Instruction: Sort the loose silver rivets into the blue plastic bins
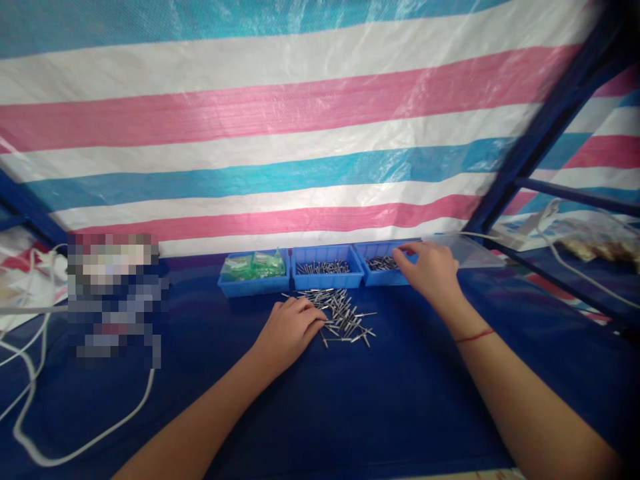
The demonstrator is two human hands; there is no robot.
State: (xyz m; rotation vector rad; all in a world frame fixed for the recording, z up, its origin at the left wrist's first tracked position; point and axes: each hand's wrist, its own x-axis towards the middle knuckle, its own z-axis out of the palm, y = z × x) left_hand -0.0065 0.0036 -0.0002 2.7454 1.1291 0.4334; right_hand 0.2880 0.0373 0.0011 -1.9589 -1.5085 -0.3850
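Observation:
A loose pile of silver blind rivets lies on the dark blue table. My left hand rests at the pile's left edge, its fingers curled together; whatever is under the fingertips is hidden. Over the right blue bin hovers my right hand, with thumb and forefinger bent into a pinch. Anything between those tips is too small to make out. Dark, thin metal pieces lie in that bin, partly covered by the hand. The middle blue bin holds more rivet-like metal pieces.
Green plastic packets fill the left blue bin. White cables loop over the table's left side near a blurred-out area. A striped plastic sheet hangs behind, and a blue metal frame stands at right.

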